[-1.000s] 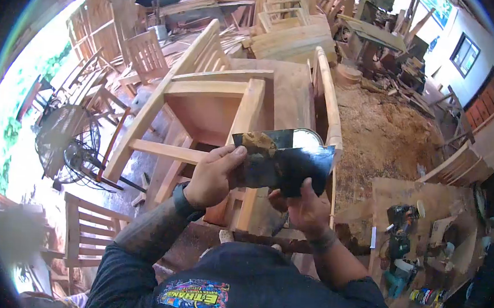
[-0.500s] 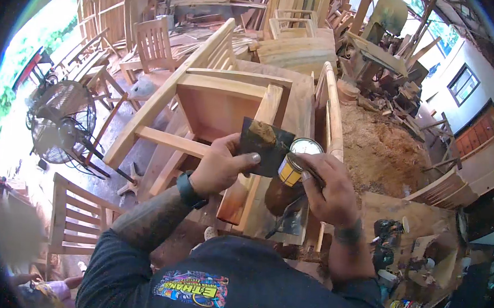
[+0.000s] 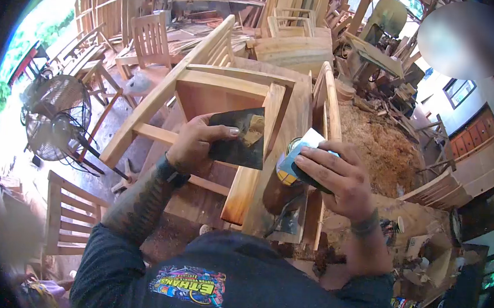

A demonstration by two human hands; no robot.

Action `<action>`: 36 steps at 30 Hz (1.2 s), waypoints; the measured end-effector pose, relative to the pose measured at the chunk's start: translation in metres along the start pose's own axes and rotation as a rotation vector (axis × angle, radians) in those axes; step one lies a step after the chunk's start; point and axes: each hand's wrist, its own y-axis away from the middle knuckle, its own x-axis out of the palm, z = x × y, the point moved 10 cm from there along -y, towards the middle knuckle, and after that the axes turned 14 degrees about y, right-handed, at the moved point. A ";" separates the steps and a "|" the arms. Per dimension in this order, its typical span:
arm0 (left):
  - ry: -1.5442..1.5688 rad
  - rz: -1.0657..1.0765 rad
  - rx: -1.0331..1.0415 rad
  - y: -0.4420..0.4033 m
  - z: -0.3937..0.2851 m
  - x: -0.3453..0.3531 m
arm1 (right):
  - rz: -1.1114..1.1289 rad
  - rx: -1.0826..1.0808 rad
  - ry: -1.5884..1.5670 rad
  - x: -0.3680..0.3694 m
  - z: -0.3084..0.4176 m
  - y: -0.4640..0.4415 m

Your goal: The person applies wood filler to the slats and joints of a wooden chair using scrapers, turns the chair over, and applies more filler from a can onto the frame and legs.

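Note:
My left hand (image 3: 195, 142) grips a dark flat plate (image 3: 230, 150) with its thumb on top; a lump of tan putty (image 3: 254, 130) sits on the plate. My right hand (image 3: 337, 174) is closed on a thin flat spreader (image 3: 311, 141), whose upper face shines white and blue with glare. Behind the spreader is a can with a yellow label (image 3: 284, 175), partly hidden; I cannot tell whether they touch. A wooden chair (image 3: 144, 107) lies tipped over beneath and beyond my left hand, its frame pale and unpainted.
A curved wooden piece (image 3: 332, 103) stands right of the can. A black fan (image 3: 57, 118) and a slatted chair (image 3: 73, 222) are at left. Sawdust (image 3: 373, 145) lies at right, near a cardboard box (image 3: 429, 255). Stacked timber fills the back.
My left hand has moved left with the plate, away from the can. My right hand has turned, so the spreader's shiny face now shows in front of the can.

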 end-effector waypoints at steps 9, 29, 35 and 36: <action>-0.314 0.083 -0.161 -0.012 0.020 0.001 | 0.076 -0.248 0.067 0.013 0.022 -0.033; 0.005 -0.307 0.313 -0.043 -0.058 -0.170 | 0.540 0.138 0.181 0.167 -0.145 -0.130; -0.038 -0.253 0.324 -0.048 -0.054 -0.170 | 0.627 0.247 0.246 0.228 -0.165 -0.159; -0.029 -0.246 0.320 -0.048 -0.053 -0.169 | 0.662 0.252 0.252 0.229 -0.158 -0.164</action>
